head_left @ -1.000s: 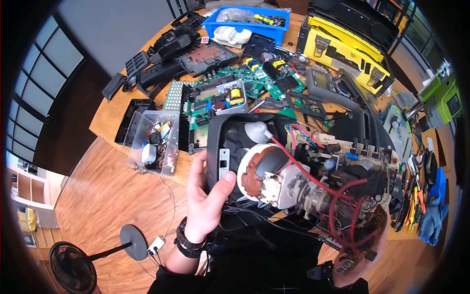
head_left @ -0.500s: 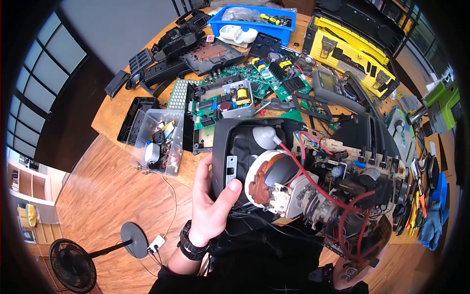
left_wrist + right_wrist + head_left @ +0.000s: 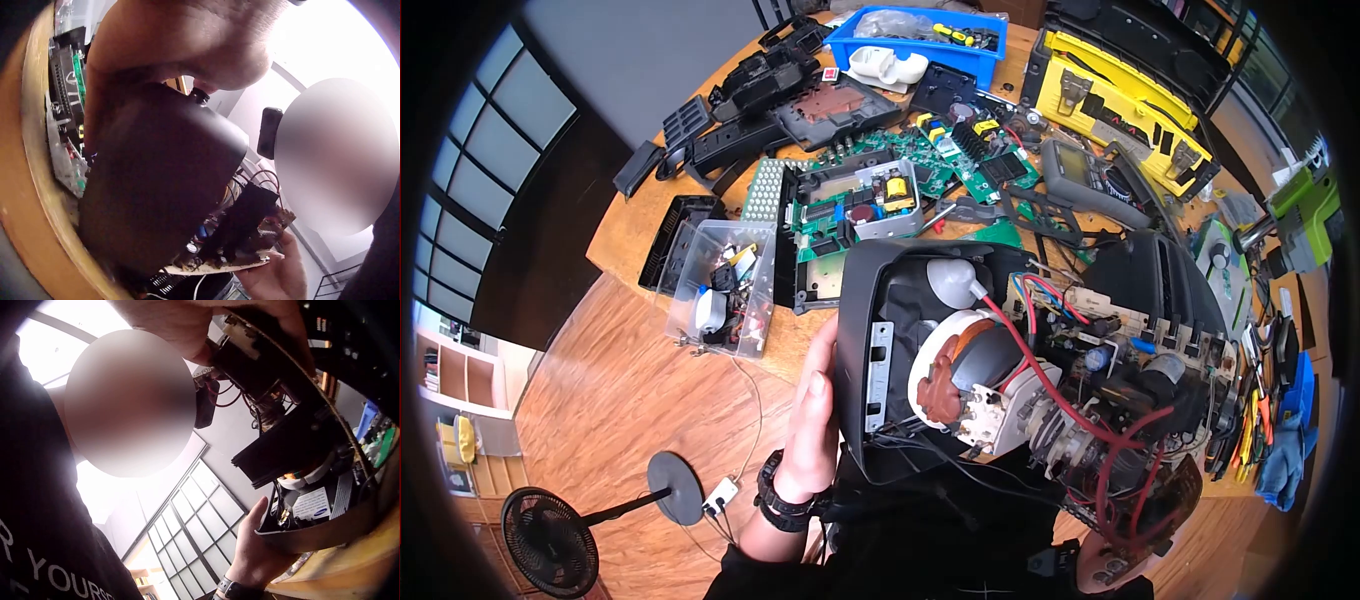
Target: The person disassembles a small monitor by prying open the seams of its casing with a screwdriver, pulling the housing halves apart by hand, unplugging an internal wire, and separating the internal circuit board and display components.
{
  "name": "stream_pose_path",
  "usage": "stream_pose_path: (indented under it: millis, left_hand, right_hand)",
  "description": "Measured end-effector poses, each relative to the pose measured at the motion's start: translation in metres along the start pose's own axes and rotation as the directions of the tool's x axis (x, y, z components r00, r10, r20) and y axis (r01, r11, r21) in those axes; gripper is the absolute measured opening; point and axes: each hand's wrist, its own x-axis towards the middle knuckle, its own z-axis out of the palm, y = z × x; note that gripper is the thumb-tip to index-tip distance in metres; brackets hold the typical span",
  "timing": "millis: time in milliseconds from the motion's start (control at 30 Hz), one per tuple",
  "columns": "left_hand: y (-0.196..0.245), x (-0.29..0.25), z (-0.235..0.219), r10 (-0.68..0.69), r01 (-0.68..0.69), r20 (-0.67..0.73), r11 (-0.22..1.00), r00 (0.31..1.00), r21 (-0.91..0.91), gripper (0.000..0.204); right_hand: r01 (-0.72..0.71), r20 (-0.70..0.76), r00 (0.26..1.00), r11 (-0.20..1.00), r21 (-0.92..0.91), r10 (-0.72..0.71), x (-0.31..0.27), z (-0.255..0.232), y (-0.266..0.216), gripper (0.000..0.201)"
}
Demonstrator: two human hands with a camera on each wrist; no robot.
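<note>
An opened CRT set, its black front housing toward the left, is held up in front of me. Inside show the picture tube with brown patches, a grey anode cap, red cables and a circuit board. My left hand lies with straight fingers and palm along the housing's outer left side, its thumb off the inner rim. My right hand grips the board's edge at the far end; the head view mostly hides it behind the board.
Behind the set, the wooden table bears green circuit boards, a clear plastic box, a blue bin, a yellow toolbox and a grey multimeter. Hand tools stand on the right. A fan is on the floor.
My left thumb has come off the housing's inner rim, and the hand now lies flat against the outer side. The set has shifted slightly right in the head view.
</note>
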Motion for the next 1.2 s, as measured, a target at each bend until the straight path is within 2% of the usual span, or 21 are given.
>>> stream_pose_path:
  millis: [33, 100, 133, 167, 233, 267, 300, 433, 700, 967, 1200]
  left_hand:
    - [0.003, -0.001, -0.002, -0.001, 0.001, 0.0, 1.0, 1.0, 0.002, 0.079]
    - [0.009, -0.004, -0.002, 0.084, -0.083, -0.001, 0.981, 0.996, 0.173, 0.075]
    - [0.007, -0.011, -0.003, 0.132, -0.114, -0.057, 0.961, 0.99, 0.251, 0.07]
    - [0.006, -0.017, 0.001, 0.211, -0.14, -0.186, 0.932, 0.96, 0.334, 0.055]
    - [-0.001, -0.027, -0.019, 0.4, -0.294, -0.021, 0.709, 0.916, 0.641, 0.037]
    - [0.002, -0.029, -0.018, 0.479, -0.38, 0.061, 0.604, 0.876, 0.7, 0.025]
    - [0.004, -0.035, -0.021, 0.461, -0.409, 0.14, 0.56, 0.877, 0.721, 0.023]
    - [0.0, -0.043, -0.026, 0.424, -0.419, 0.215, 0.477, 0.88, 0.773, 0.016]
    - [-0.004, -0.041, -0.027, 0.416, -0.429, 0.27, 0.358, 0.869, 0.829, 0.018]
    - [-0.011, -0.045, -0.03, 0.396, -0.394, 0.229, 0.41, 0.889, 0.822, 0.022]
    - [-0.007, -0.044, -0.028, 0.397, -0.399, 0.237, 0.398, 0.887, 0.826, 0.02]
  right_hand:
    - [-0.009, 0.004, 1.0, 1.0, -0.002, 0.009, -0.001, -0.001, 0.0, 0.105]
    - [-0.029, 0.01, 1.0, 1.0, -0.004, 0.029, -0.003, -0.001, 0.0, 0.105]
    - [-0.04, 0.012, 0.999, 0.999, -0.004, 0.04, -0.003, 0.0, 0.0, 0.105]
    - [-0.051, 0.015, 0.999, 0.999, -0.003, 0.051, -0.004, 0.001, 0.0, 0.105]
    - [-0.072, 0.021, 0.997, 0.997, -0.003, 0.072, -0.005, 0.003, 0.002, 0.105]
    - [-0.083, 0.022, 0.996, 0.997, -0.005, 0.083, -0.006, 0.003, 0.002, 0.105]
    - [-0.097, 0.021, 0.995, 0.995, -0.011, 0.097, -0.006, 0.004, 0.002, 0.106]
    - [-0.171, 0.005, 0.985, 0.984, -0.052, 0.171, -0.018, 0.002, -0.003, 0.106]
    - [-0.271, -0.038, 0.963, 0.953, -0.135, 0.269, -0.033, -0.013, -0.023, 0.107]
    - [-0.335, -0.026, 0.942, 0.929, -0.159, 0.335, -0.034, -0.014, -0.037, 0.107]
    - [-0.367, 0.0, 0.928, 0.914, -0.171, 0.372, -0.033, -0.009, -0.046, 0.108]
